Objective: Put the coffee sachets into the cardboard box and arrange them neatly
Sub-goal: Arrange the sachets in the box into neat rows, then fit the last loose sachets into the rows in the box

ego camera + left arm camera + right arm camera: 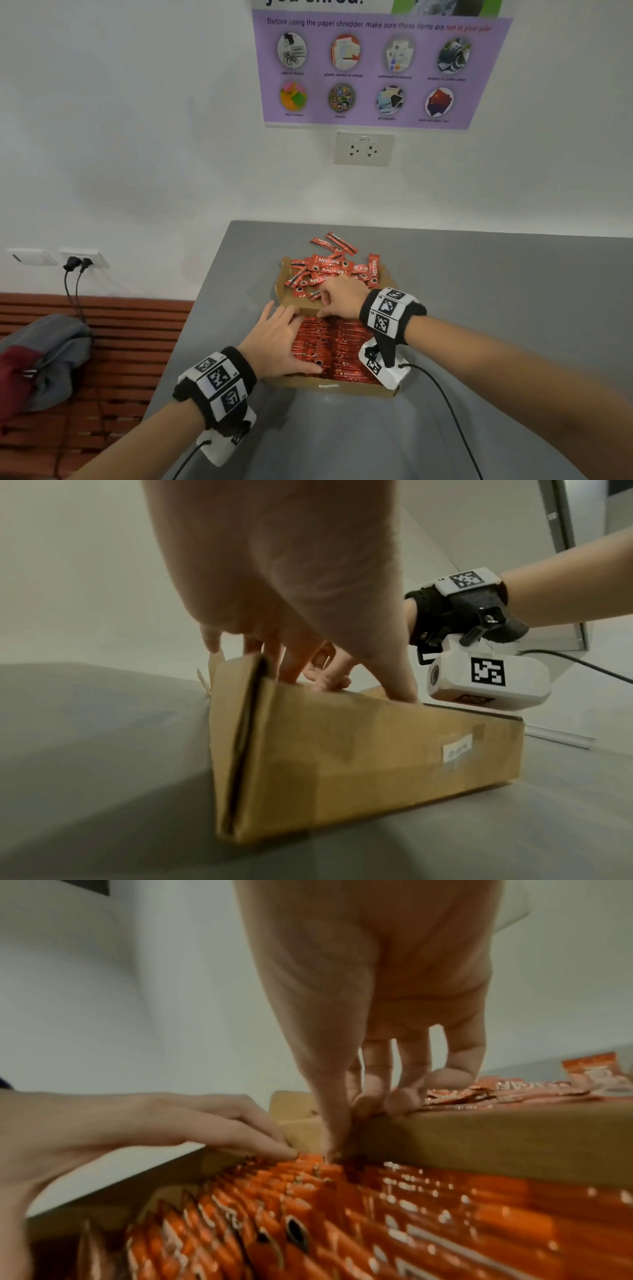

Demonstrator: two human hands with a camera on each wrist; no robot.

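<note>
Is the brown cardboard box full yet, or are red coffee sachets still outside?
Nearly full: packed rows fill the brown cardboard box; loose red coffee sachets lie on its flap.

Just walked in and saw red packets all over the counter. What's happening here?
A person is packing coffee sachets into a cardboard box on a grey counter. The packed sachets stand in tight rows inside it. The left hand lies flat on those rows with fingers spread, while the right hand works its fingertips in at the far end of the rows. A pile of loose sachets still lies on the box's open flap behind.
</note>
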